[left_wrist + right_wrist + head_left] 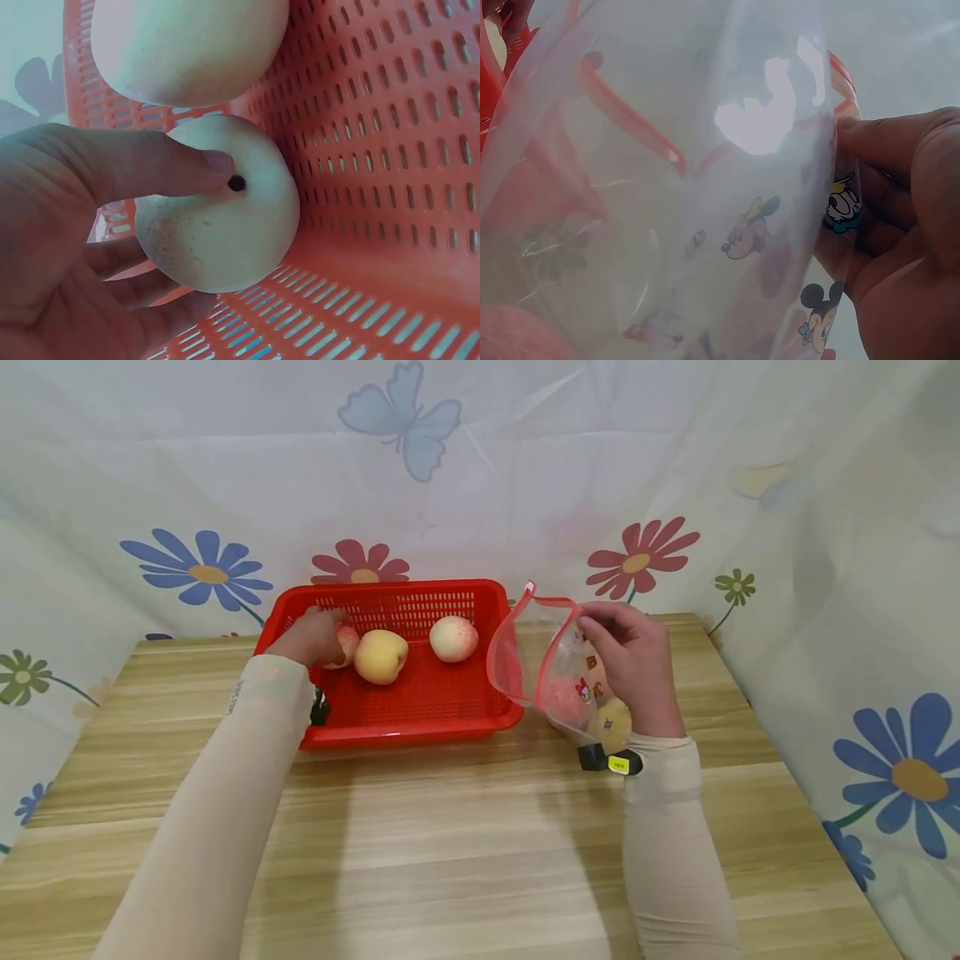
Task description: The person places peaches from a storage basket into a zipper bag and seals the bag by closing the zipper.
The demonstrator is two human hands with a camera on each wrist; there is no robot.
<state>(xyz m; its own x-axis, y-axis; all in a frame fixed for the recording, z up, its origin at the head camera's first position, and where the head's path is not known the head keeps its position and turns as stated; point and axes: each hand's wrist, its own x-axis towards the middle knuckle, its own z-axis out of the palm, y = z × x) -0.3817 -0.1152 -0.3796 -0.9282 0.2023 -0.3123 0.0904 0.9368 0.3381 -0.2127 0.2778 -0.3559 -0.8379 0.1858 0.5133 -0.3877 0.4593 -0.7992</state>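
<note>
Inside the red basket (412,733), at its left end, my left hand (311,639) grips a peach (225,225); the thumb lies beside the dark stem hollow and the other fingers curl around the side. Against it sits a yellowish peach (381,657), and a pale pink-tinged peach (453,638) lies farther right. My right hand (633,652) pinches the rim of a clear zip bag (525,652) with pink edging and cartoon prints. The bag's mouth gapes toward the basket. Through its plastic show a pinkish fruit (564,700) and a yellow one (615,724).
The basket and bag stand side by side on a wood-grain table (450,860). A flower-printed cloth (510,468) hangs behind and along both sides. Each wrist wears a small black device, such as the right wrist's camera (611,760).
</note>
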